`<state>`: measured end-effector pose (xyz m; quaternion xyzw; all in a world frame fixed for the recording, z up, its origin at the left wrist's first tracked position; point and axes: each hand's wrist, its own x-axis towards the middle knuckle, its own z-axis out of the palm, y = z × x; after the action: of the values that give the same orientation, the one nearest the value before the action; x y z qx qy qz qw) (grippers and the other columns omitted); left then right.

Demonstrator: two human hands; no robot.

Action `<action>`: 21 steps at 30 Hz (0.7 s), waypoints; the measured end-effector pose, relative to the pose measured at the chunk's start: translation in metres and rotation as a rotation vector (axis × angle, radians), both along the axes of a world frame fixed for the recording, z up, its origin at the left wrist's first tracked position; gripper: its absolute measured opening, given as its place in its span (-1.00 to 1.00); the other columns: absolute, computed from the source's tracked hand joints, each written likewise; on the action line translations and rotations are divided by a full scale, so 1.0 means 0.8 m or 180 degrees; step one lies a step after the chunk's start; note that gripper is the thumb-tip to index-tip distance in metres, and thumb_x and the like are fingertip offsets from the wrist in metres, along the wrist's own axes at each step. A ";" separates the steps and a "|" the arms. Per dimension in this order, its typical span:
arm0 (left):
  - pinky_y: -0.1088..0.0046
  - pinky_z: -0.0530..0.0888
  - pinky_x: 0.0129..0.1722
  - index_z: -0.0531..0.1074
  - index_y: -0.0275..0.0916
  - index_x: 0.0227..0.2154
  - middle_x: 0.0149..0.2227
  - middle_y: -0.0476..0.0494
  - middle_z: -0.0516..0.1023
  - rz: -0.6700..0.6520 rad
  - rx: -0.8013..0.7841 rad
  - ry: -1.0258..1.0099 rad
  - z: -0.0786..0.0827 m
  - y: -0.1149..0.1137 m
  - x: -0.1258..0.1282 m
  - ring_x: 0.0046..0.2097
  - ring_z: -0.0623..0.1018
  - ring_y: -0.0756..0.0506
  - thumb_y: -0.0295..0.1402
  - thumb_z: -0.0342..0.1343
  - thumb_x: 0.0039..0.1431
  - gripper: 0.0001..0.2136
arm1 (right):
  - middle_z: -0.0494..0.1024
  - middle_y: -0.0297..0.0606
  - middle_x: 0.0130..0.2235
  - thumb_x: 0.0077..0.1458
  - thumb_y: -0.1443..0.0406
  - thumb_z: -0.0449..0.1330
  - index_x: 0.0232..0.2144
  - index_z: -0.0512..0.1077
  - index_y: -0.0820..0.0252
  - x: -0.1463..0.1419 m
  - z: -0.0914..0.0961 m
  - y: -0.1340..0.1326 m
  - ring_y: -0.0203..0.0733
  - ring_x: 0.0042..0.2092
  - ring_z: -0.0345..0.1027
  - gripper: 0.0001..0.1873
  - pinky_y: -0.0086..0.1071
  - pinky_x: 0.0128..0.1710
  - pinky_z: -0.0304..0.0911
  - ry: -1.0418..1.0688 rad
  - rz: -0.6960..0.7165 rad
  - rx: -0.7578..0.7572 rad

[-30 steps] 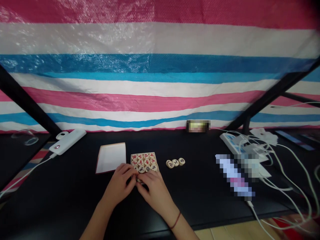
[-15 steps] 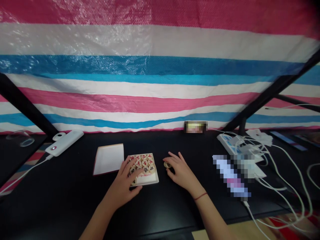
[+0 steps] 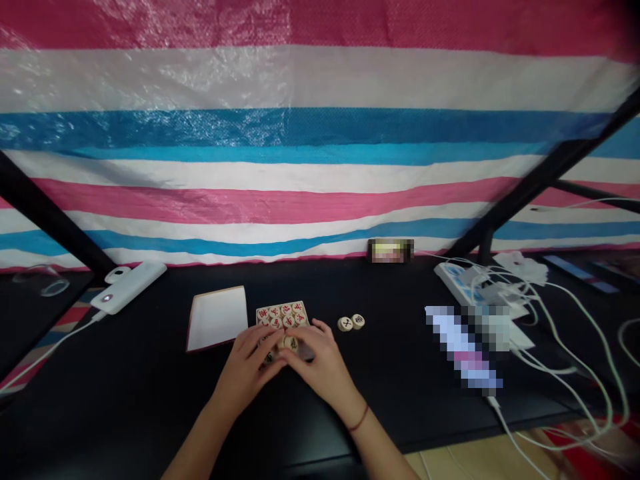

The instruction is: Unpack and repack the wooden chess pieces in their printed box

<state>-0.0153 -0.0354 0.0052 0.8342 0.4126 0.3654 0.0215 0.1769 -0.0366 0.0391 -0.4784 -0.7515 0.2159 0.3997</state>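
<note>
A shallow white box (image 3: 305, 306) holds rows of round Chinese chess pieces (image 3: 286, 309) with red and black characters. My left hand (image 3: 245, 367) lies over the box's near left part, fingers stretched across the pieces, thumb pointing toward the right thumb. At the box's near right side, my right hand (image 3: 320, 357) has thumb and fingers closed around a chess piece (image 3: 291, 344). Both hands hide much of the near rows. Two more pieces, a near one (image 3: 345, 324) and a farther one (image 3: 358, 321), lie side by side on the black table right of the box.
The box lid (image 3: 217, 320) lies inside-up to the left. A white charging device (image 3: 130, 287) stands at the far left. On the right are a blurred phone (image 3: 463, 347), a power strip (image 3: 453, 283) and tangled white cables (image 3: 575, 320). A striped sheet (image 3: 300, 200) hangs behind.
My right hand has moved left from the table to the box, now with a chess piece in its fingers. The two pieces on the right are uncovered. My left hand stays over the box.
</note>
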 end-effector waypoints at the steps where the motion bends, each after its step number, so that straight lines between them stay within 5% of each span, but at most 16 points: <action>1: 0.19 0.49 0.00 0.33 -0.10 0.10 -0.05 -0.19 0.50 -0.0008 0.0036 -0.0026 0.000 0.001 -0.001 -0.02 0.51 -0.16 -0.28 0.06 0.27 -0.66 | 0.62 -0.31 -0.26 0.06 0.25 0.30 -0.22 0.48 0.10 -0.008 -0.003 0.000 -0.19 -0.24 0.47 -0.80 -0.07 0.10 0.13 0.0099 -0.0001 -0.0004; 8: 0.29 0.53 -0.08 0.36 -0.13 0.01 -0.13 -0.17 0.53 -0.0055 -0.0026 -0.0258 0.013 -0.002 0.004 -0.11 0.54 -0.10 -0.37 0.06 0.25 -0.73 | 0.61 -0.29 -0.29 0.09 0.22 0.27 -0.23 0.49 0.09 -0.011 -0.012 0.004 -0.18 -0.25 0.45 -0.83 -0.15 -0.01 0.21 0.0413 0.0059 0.0145; 16: 0.28 0.53 -0.05 0.42 -0.18 -0.24 -0.13 -0.18 0.50 0.0336 -0.0470 -0.0710 0.010 -0.003 -0.002 -0.11 0.56 -0.10 -0.39 0.06 0.19 -0.90 | 0.58 -0.21 -0.29 0.12 0.22 0.21 -0.19 0.48 0.15 0.010 -0.035 0.002 -0.15 -0.23 0.45 -0.80 -0.23 -0.15 0.36 0.1040 -0.0794 0.0027; 21: 0.29 0.54 -0.07 0.40 -0.17 -0.28 -0.14 -0.16 0.53 0.0236 -0.0501 -0.0802 0.011 -0.001 0.000 -0.11 0.57 -0.09 -0.40 0.09 0.18 -0.94 | 0.57 -0.24 -0.34 0.12 0.21 0.20 -0.21 0.48 0.17 0.011 -0.036 0.001 -0.18 -0.30 0.45 -0.79 -0.30 -0.23 0.39 0.1143 -0.0914 -0.0044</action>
<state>-0.0154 -0.0362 0.0138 0.7616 0.4646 0.4342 0.1249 0.1854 -0.0356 0.0104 -0.5371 -0.5910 0.2436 0.5503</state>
